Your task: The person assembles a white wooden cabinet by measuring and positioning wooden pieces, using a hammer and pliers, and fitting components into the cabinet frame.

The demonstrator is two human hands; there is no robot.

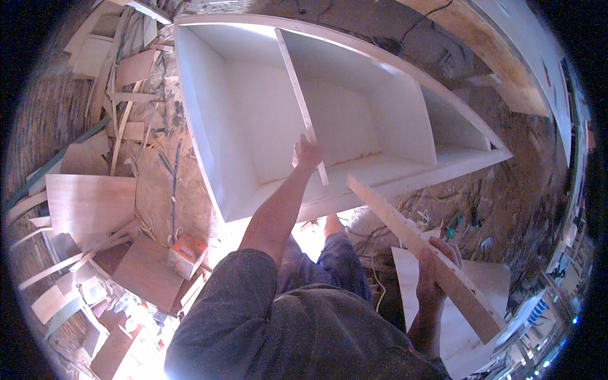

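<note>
While right hand [434, 269] grips plank [423, 244] (left hand [306, 154] on divider [300, 95]), 1 orange box [187, 254] below-left.

Left hand [307, 154] on cabinet divider [297, 95]; right hand [434, 269] gripping plank [411, 237].

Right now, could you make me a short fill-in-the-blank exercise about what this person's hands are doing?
1. The left hand touches the thin ____ divider inside the cabinet.
2. The right hand holds a long wooden ____.
3. The orange box lies on the ____.

Missing words: white; plank; floor
</note>
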